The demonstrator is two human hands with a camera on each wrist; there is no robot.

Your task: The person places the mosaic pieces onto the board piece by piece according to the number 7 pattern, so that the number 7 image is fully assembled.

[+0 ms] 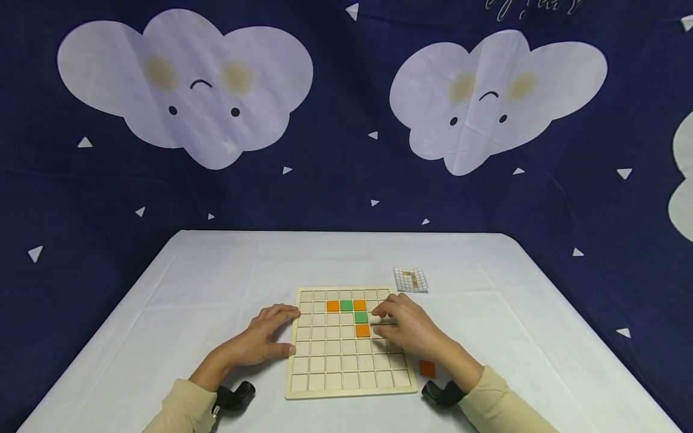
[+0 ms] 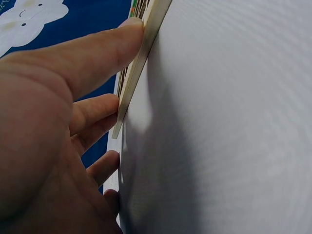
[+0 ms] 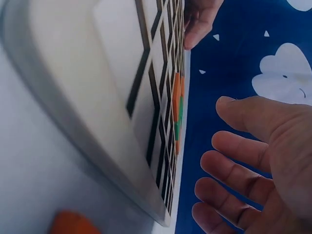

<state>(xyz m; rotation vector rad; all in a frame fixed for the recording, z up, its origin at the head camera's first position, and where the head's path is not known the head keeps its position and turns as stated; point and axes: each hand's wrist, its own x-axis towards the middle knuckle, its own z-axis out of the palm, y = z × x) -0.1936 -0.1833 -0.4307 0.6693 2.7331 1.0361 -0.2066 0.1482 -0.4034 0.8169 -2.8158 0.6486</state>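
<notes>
A wooden grid board (image 1: 350, 362) lies on the white table. Orange and green square tiles sit in its cells: an orange tile (image 1: 332, 306), a green tile (image 1: 346, 305) and another orange tile (image 1: 360, 305) in a row, then a green tile (image 1: 361, 317) and an orange tile (image 1: 363, 331) below the row's right end. My left hand (image 1: 258, 338) touches the board's left edge with thumb and fingertips, as the left wrist view confirms. Above the board's right side hovers my right hand (image 1: 407, 325), fingers loosely bent and nothing between them, just right of the tiles.
A small card (image 1: 410, 280) printed with a coloured grid pattern lies past the board's far right corner. One loose orange tile (image 1: 427, 368) rests on the white tablecloth (image 1: 487, 337) beside the board's right edge, near my right wrist. A dark blue cloud-patterned curtain (image 1: 346, 198) hangs behind.
</notes>
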